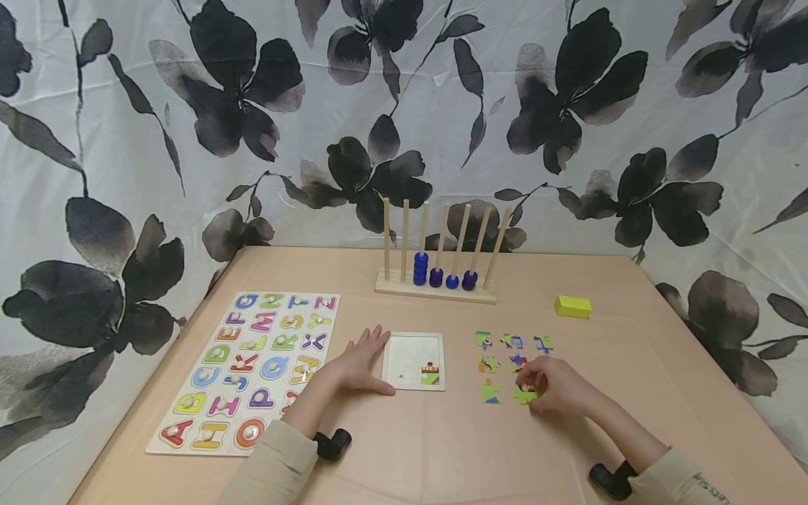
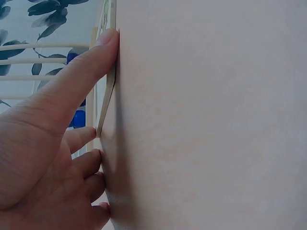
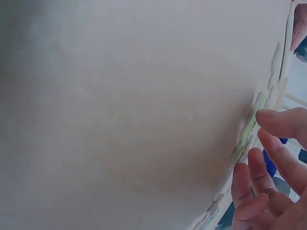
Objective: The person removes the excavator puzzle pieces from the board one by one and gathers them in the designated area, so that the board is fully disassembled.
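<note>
My left hand (image 1: 360,365), fingers spread, lies at the left edge of a small white puzzle tray (image 1: 404,358). In the left wrist view the thumb (image 2: 103,50) rests along the tray's side edge. One joined patch of puzzle pieces (image 1: 430,374), green with a red and dark picture, sits in the tray's lower right corner. Over the loose pieces to the right is my right hand (image 1: 552,382), fingers loosely bent. Its thumb and index fingertips come close together right at a green puzzle piece (image 1: 522,395), which the hand partly covers.
More loose puzzle pieces (image 1: 489,393) lie in rows around the right hand. A colourful alphabet board (image 1: 205,393) lies at left, partly under the left forearm. Behind stands a wooden peg rack (image 1: 435,293) with blue beads. A yellow block (image 1: 573,306) is at back right.
</note>
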### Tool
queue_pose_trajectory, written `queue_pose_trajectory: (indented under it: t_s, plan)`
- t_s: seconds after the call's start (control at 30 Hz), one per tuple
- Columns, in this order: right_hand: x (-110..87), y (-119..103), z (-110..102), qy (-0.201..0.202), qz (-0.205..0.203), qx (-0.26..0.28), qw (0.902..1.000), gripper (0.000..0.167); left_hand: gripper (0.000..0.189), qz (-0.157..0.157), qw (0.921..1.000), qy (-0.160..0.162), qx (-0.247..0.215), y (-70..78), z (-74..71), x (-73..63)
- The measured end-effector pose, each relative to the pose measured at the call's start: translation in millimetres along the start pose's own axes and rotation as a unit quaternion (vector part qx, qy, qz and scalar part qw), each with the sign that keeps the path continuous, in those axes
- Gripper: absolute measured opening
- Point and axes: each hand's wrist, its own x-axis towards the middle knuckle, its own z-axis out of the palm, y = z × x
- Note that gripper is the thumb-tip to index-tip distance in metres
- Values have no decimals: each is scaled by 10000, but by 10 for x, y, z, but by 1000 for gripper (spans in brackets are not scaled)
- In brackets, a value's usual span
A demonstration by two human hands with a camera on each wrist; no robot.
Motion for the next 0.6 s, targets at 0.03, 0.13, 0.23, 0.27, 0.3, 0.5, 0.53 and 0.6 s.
queue_pose_trajectory:
  t_s: [0.03,0.13,0.23,0.27,0.3,0.5,0.53,0.6]
  plan:
    - [1,-10,-5,20,42,-8,10000,30,108,-1,10000,1,1,1,0,0]
    - [8,-41,-14,110,117,-11,9999,29,108,-13,10000,-6,14,0,1,3]
    - [18,-66,-17,190,-4,-58,9998,28,108,-19,10000,-9,3,2,1,2]
    - [24,-72,-16,222,-83,-77,9997,28,108,-21,10000,-10,-5,2,2,2]
    - [30,-79,-14,254,-156,-99,9995,28,108,-22,10000,-12,-6,2,1,2]
    - [97,-139,31,430,-587,-81,9973,24,108,-16,10000,-2,-17,3,4,-3]
    - [110,-154,43,452,-630,-53,9970,24,108,-16,10000,0,-19,5,3,-5]
    - [137,-191,69,495,-701,2,9963,23,108,-24,10000,1,-12,7,-2,-6]
